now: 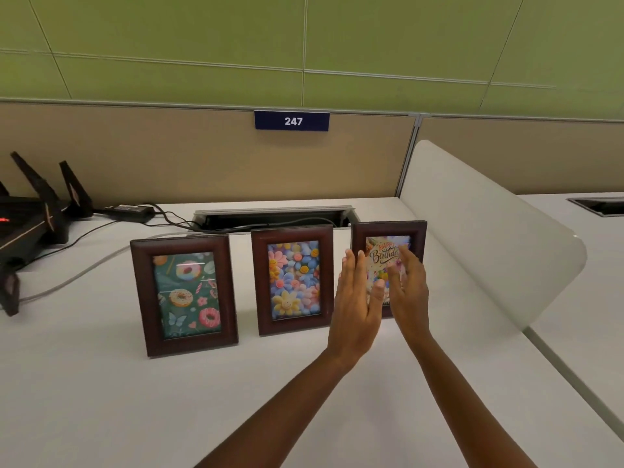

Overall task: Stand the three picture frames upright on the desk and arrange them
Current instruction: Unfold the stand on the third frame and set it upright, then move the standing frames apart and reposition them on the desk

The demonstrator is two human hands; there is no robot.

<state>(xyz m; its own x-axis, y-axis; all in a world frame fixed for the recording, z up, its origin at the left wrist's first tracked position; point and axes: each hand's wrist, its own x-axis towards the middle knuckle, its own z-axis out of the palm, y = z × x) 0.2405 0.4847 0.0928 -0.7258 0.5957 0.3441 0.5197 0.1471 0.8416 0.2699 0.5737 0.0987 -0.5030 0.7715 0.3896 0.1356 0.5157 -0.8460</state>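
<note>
Three dark wooden picture frames stand upright in a row on the white desk (101, 400). The doughnut frame (185, 295) is on the left, the flower frame (293, 279) in the middle, the birthday frame (388, 238) on the right. My left hand (356, 305) and my right hand (408, 292) are raised in front of the birthday frame, palms facing each other, fingers spread. Neither hand holds anything. They cover the lower part of that frame, and I cannot tell if they touch it.
A black router with antennas (30, 217) and its power brick (128, 211) sit at the back left, cables trailing across the desk. An open cable tray (273, 217) lies behind the frames. A white curved divider (489, 238) stands right of the birthday frame.
</note>
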